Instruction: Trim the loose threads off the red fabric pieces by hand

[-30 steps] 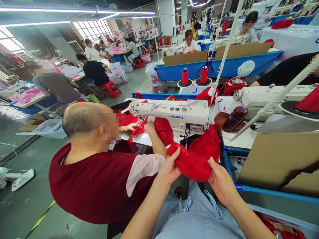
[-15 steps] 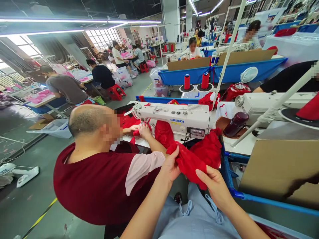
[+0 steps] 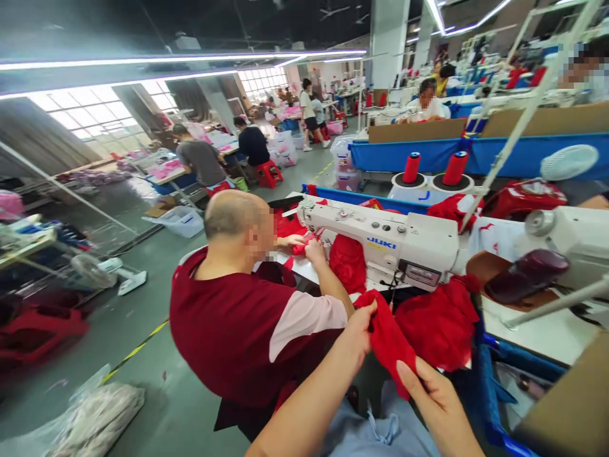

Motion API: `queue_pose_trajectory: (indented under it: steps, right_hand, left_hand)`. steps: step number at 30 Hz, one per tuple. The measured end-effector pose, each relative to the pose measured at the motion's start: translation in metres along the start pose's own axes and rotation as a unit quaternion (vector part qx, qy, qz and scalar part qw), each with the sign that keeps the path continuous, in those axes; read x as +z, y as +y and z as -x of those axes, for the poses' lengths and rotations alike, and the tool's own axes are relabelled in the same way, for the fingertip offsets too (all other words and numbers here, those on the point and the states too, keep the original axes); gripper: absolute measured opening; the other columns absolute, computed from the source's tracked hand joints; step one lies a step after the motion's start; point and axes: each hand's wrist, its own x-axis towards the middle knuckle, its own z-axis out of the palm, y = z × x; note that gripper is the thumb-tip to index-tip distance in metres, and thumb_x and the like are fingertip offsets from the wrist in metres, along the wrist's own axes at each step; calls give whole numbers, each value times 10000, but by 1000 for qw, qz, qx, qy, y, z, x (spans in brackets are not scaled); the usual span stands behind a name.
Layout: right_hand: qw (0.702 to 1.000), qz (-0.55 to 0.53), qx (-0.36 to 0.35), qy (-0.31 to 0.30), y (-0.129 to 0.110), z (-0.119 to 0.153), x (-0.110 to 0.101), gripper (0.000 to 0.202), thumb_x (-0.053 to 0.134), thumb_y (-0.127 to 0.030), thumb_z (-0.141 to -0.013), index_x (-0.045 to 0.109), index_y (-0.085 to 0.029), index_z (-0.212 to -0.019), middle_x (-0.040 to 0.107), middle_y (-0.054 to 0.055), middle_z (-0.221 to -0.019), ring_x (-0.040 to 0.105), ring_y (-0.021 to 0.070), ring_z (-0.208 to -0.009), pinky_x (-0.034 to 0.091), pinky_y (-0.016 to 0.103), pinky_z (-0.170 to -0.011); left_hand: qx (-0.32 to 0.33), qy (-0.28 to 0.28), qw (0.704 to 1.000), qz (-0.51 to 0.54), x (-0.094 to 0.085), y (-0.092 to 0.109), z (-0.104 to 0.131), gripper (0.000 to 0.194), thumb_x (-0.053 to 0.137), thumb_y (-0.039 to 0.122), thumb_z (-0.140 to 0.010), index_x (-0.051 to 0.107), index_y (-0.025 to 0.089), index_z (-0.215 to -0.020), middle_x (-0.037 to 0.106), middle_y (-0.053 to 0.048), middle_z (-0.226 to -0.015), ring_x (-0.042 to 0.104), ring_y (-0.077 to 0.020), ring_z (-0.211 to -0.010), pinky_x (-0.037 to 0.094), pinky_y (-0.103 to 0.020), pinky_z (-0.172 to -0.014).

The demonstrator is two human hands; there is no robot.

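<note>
A piece of red fabric [image 3: 391, 336] stretches between my two hands in front of my body. My left hand [image 3: 360, 330] is closed on its upper left end, thumb on top. The lower right end is pinched between thumb and fingers of my right hand [image 3: 425, 387]. Just beyond lies a heap of red fabric [image 3: 435, 324] on the table, beside a white sewing machine [image 3: 380, 238]. Left of my hands sits a co-worker [image 3: 233, 324] in a dark red top, whose hands [image 3: 309, 247] hold red cloth by the machine's needle end.
Two red thread spools [image 3: 412, 168] stand behind the machine. To the right are a dark red bottle [image 3: 528, 277], a second sewing machine [image 3: 580, 244] and a blue-edged bin with cardboard [image 3: 566, 393]. A plastic-wrapped bundle [image 3: 98, 412] lies on the floor at left.
The view has swung left, so the co-worker, machine and my hands appear further right. My hands still grip the red fabric, which looks narrower and more folded.
</note>
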Motion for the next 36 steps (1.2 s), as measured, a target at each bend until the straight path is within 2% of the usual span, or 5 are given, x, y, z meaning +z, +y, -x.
queue_pose_trajectory:
  steps: [4,9,21,28,36]
  right_hand:
    - [990,-94,89,63,-1,-10,-11,401,778,-585,-646,766,-242,-853,745,47,-834,642,253,-752,522,383,-800]
    - [984,-130,75,97,-10,-19,-21,349,837,-502,-613,787,-251,-851,767,33,-909,658,242,-842,511,361,-869]
    - [917,-348,59,185,-2,-23,-5,285,827,-426,-656,747,-243,-860,776,60,-837,720,263,-808,562,387,-749]
    - [979,-161,-21,122,-4,-22,0,295,747,-476,-744,755,-213,-876,735,56,-888,650,244,-884,498,368,-861]
    - [977,-135,-20,162,4,-21,-6,353,723,-509,-754,608,-196,-637,560,-35,-600,494,132,-574,453,234,-592]
  left_hand:
    - [-81,-74,994,-17,-20,-12,19,322,562,370,-903,702,119,-759,743,-118,-758,733,-254,-797,571,-365,-762]
    - [-117,-149,982,11,-29,-18,22,174,638,269,-865,710,114,-901,761,-125,-890,736,-217,-843,544,-322,-858]
    - [-99,-145,979,104,-36,-22,22,224,504,158,-934,705,128,-1030,776,-102,-904,694,-218,-1040,468,-366,-1028]
    - [-127,-164,975,80,-28,-24,22,297,463,226,-966,731,139,-874,777,-101,-908,736,-187,-837,523,-346,-935]
    - [-151,-108,982,26,-3,-12,32,332,420,240,-983,689,67,-892,759,-125,-800,732,-185,-731,566,-300,-775]
